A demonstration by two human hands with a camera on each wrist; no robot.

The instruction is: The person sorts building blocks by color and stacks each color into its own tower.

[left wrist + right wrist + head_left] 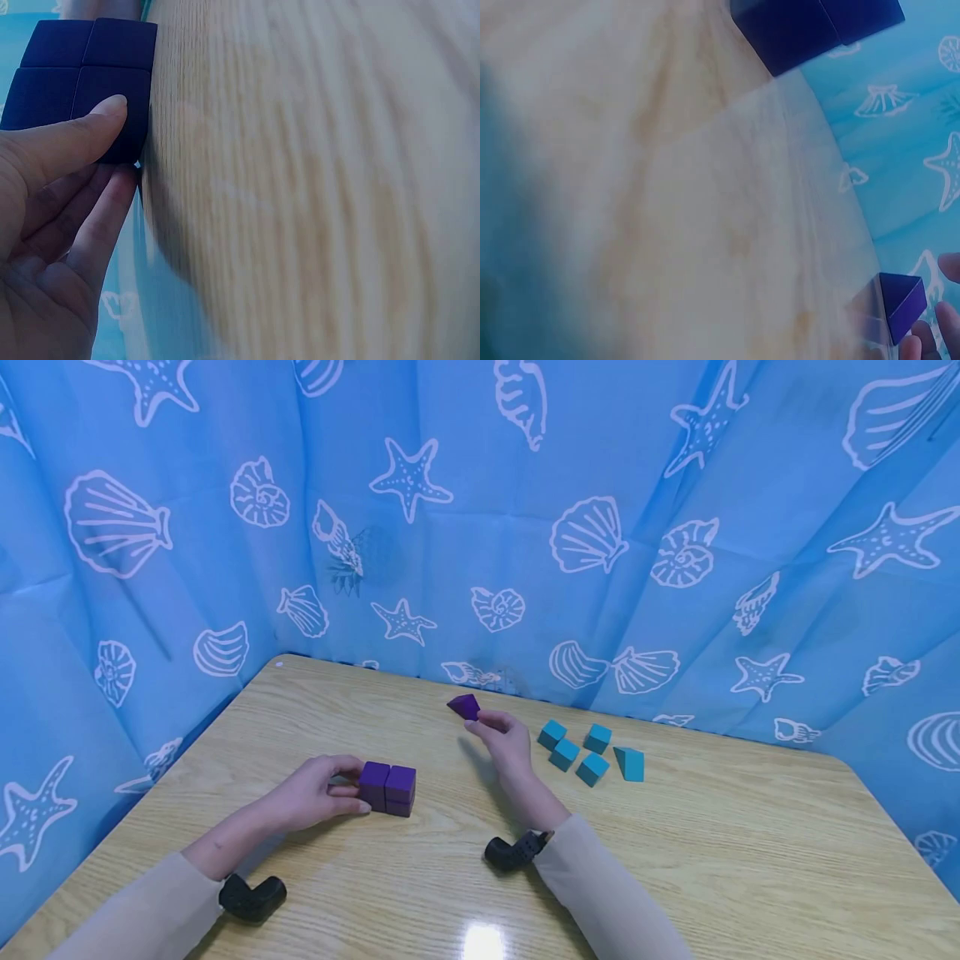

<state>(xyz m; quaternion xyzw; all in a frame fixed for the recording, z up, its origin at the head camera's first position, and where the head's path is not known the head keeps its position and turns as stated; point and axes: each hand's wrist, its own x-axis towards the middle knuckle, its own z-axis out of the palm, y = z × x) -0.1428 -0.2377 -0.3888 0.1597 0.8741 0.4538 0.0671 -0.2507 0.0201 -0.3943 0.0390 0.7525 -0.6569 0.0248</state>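
Observation:
Purple cubes (401, 781) stand pressed together in a two-by-two stack on the table. My left hand (318, 789) holds the stack's left end; in the left wrist view its thumb (75, 139) lies across the face of a purple cube (112, 94), with fingers round the side. Farther back, my right hand (506, 743) pinches a purple triangular block (465, 706) by its right end. In the right wrist view that triangular block (905, 304) is at the lower right, beside the fingertips (911, 349).
Several teal cubes (564, 754) and a teal triangular block (630, 764) lie right of my right hand. The wooden table (750, 843) ends at a blue shell-patterned curtain (450, 560) at the back and sides. A black wrist device (513, 852) sits on each forearm.

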